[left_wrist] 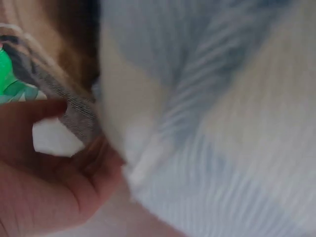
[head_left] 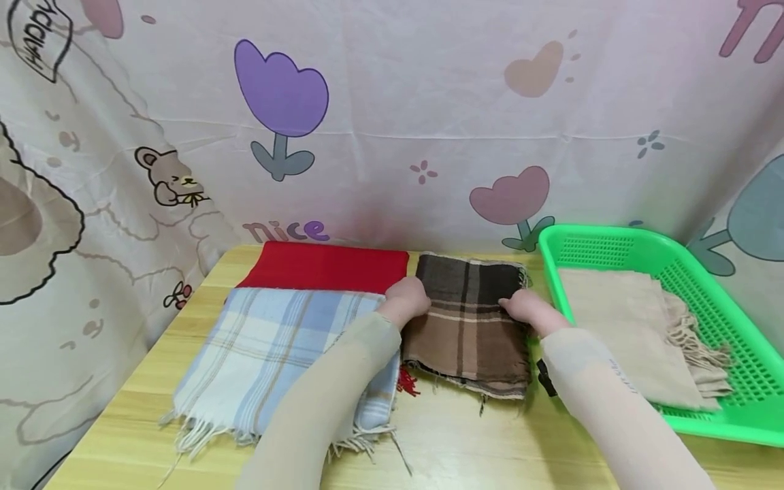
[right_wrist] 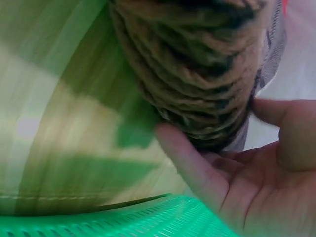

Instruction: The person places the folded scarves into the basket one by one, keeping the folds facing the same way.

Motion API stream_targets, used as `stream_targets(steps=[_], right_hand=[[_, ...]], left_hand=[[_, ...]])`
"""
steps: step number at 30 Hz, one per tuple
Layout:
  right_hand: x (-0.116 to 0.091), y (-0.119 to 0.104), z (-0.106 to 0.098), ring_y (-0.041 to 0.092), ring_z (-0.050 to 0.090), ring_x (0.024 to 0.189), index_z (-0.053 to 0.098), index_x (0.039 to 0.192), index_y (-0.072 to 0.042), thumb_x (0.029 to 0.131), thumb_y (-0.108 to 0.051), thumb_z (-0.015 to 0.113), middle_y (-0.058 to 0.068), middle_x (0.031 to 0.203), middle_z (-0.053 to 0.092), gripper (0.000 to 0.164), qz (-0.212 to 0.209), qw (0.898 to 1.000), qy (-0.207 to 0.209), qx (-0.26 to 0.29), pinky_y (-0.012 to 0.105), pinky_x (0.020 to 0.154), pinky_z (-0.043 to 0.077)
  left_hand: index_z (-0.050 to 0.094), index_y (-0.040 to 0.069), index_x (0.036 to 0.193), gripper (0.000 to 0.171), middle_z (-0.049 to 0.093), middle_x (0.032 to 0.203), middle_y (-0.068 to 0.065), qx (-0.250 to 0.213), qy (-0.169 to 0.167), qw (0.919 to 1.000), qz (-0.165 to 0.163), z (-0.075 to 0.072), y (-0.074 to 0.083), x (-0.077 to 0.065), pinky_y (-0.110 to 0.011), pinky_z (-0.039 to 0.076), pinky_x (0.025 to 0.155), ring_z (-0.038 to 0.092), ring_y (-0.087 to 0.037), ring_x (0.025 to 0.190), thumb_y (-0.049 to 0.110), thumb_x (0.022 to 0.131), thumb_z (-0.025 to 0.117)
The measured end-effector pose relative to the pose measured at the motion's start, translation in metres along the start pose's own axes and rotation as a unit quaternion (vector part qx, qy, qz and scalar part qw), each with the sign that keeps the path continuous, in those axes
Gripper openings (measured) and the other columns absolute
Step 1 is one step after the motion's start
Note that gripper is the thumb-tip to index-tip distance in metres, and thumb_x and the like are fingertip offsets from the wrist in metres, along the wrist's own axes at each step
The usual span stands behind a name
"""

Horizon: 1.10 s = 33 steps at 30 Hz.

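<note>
A folded brown and black plaid scarf (head_left: 465, 320) lies on the table between my hands. My left hand (head_left: 408, 298) pinches its left edge; in the left wrist view the thumb meets the grey edge of the cloth and the other fingers curl below. At the opposite side my right hand (head_left: 530, 310) grips the right edge, its fingers (right_wrist: 190, 158) tucked beneath the folded layers and its thumb against them. A folded blue and white plaid scarf (head_left: 263, 361) with fringe lies beside the left hand, overlapping a red folded cloth (head_left: 331, 267).
To the right stands a green plastic basket (head_left: 713, 282) holding a folded beige scarf (head_left: 625, 333) with fringe. Red tassels (head_left: 407, 382) poke out beside the blue scarf. A printed curtain (head_left: 392, 122) hangs behind the wooden table (head_left: 465, 442).
</note>
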State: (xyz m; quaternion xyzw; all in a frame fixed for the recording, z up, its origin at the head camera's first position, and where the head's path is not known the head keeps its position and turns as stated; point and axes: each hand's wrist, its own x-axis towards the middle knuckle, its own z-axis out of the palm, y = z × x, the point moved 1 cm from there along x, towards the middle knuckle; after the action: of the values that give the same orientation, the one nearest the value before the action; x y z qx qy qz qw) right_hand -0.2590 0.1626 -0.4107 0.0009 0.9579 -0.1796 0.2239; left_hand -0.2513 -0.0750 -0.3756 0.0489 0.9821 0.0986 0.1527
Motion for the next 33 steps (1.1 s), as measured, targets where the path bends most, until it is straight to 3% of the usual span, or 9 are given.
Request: stream_targets(steps=[4, 8, 11, 14, 18, 24, 26, 30, 33], right_hand=[[-0.032, -0.029, -0.006, 0.046, 0.053, 0.112, 0.041, 0.129, 0.019, 0.102, -0.037, 0.022, 0.039, 0.135, 0.037, 0.064, 0.002, 1.0, -0.01, 0.002, 0.048, 0.088, 0.047], [-0.036, -0.034, -0.004, 0.049, 0.036, 0.127, 0.033, 0.133, 0.02, 0.102, -0.037, 0.019, 0.039, 0.139, 0.03, 0.067, 0.011, 0.997, 0.004, 0.072, 0.051, 0.104, 0.035], [-0.03, -0.032, -0.002, 0.048, 0.021, 0.135, 0.017, 0.141, 0.017, 0.1, -0.04, 0.021, 0.036, 0.147, 0.014, 0.07, 0.047, 0.978, 0.006, 0.204, 0.052, 0.111, 0.025], [-0.025, -0.03, 0.0, 0.046, 0.012, 0.139, 0.005, 0.144, 0.013, 0.1, -0.041, 0.022, 0.033, 0.151, 0.004, 0.072, 0.073, 0.951, 0.003, 0.301, 0.051, 0.113, 0.019], [-0.023, -0.031, 0.005, 0.045, 0.013, 0.139, 0.006, 0.144, 0.013, 0.1, -0.042, 0.022, 0.032, 0.151, 0.004, 0.072, 0.084, 0.942, 0.003, 0.326, 0.05, 0.114, 0.019], [-0.023, -0.031, 0.008, 0.045, 0.022, 0.136, 0.008, 0.143, 0.015, 0.099, -0.041, 0.027, 0.035, 0.149, 0.01, 0.073, 0.075, 0.946, 0.031, 0.314, 0.05, 0.111, 0.025], [-0.022, -0.03, 0.009, 0.045, 0.025, 0.134, 0.008, 0.143, 0.016, 0.1, -0.039, 0.028, 0.035, 0.148, 0.012, 0.073, 0.073, 0.946, 0.044, 0.314, 0.05, 0.11, 0.028], [-0.02, -0.03, 0.009, 0.045, 0.03, 0.132, 0.012, 0.142, 0.017, 0.1, -0.037, 0.03, 0.036, 0.147, 0.017, 0.071, 0.076, 0.947, 0.069, 0.305, 0.049, 0.108, 0.03], [-0.019, -0.03, 0.007, 0.045, 0.033, 0.129, 0.014, 0.14, 0.019, 0.1, -0.037, 0.03, 0.037, 0.145, 0.02, 0.071, 0.075, 0.945, 0.083, 0.306, 0.05, 0.106, 0.033]], left_hand=[[0.059, -0.002, 0.113, 0.035, 0.057, 0.12, -0.014, -0.08, 0.019, 0.9965, -0.015, 0.022, -0.008, 0.035, -0.033, 0.051, 0.073, 0.059, -0.021, 0.087, 0.023, 0.092, 0.047], [0.063, 0.0, 0.107, 0.039, 0.055, 0.126, -0.016, -0.077, 0.03, 0.9965, 0.009, 0.078, -0.03, 0.127, -0.036, 0.048, 0.088, 0.058, -0.027, 0.104, 0.023, 0.092, 0.034], [0.066, 0.007, 0.089, 0.045, 0.063, 0.11, -0.011, -0.08, 0.065, 0.9942, 0.031, 0.125, -0.055, 0.209, -0.036, 0.05, 0.078, 0.061, -0.025, 0.094, 0.03, 0.091, 0.027], [0.066, 0.006, 0.098, 0.055, 0.062, 0.114, -0.008, -0.113, 0.054, 0.9919, 0.024, 0.134, -0.065, 0.236, -0.035, 0.049, 0.081, 0.06, -0.023, 0.098, 0.037, 0.095, 0.02], [0.059, 0.006, 0.12, 0.053, 0.055, 0.131, -0.008, -0.186, 0.005, 0.9823, -0.019, 0.112, -0.058, 0.206, -0.038, 0.046, 0.092, 0.054, -0.024, 0.114, 0.037, 0.098, 0.021], [0.059, 0.01, 0.073, 0.039, 0.064, 0.104, -0.01, -0.122, 0.052, 0.9902, 0.046, 0.095, -0.055, 0.174, -0.027, 0.045, 0.069, 0.057, -0.017, 0.083, 0.02, 0.088, 0.026], [0.058, 0.009, 0.071, 0.039, 0.064, 0.102, -0.01, -0.096, 0.037, 0.9937, 0.043, 0.08, -0.047, 0.148, -0.028, 0.046, 0.069, 0.056, -0.016, 0.081, 0.02, 0.092, 0.028], [0.066, 0.005, 0.092, 0.028, 0.065, 0.11, -0.009, -0.066, 0.01, 0.9976, -0.015, 0.031, -0.016, 0.061, -0.033, 0.05, 0.069, 0.056, -0.019, 0.082, 0.017, 0.095, 0.041], [0.066, 0.004, 0.107, 0.03, 0.064, 0.116, -0.011, -0.06, 0.036, 0.9969, -0.036, 0.008, 0.0, 0.018, -0.034, 0.052, 0.069, 0.061, -0.019, 0.088, 0.018, 0.097, 0.041]])
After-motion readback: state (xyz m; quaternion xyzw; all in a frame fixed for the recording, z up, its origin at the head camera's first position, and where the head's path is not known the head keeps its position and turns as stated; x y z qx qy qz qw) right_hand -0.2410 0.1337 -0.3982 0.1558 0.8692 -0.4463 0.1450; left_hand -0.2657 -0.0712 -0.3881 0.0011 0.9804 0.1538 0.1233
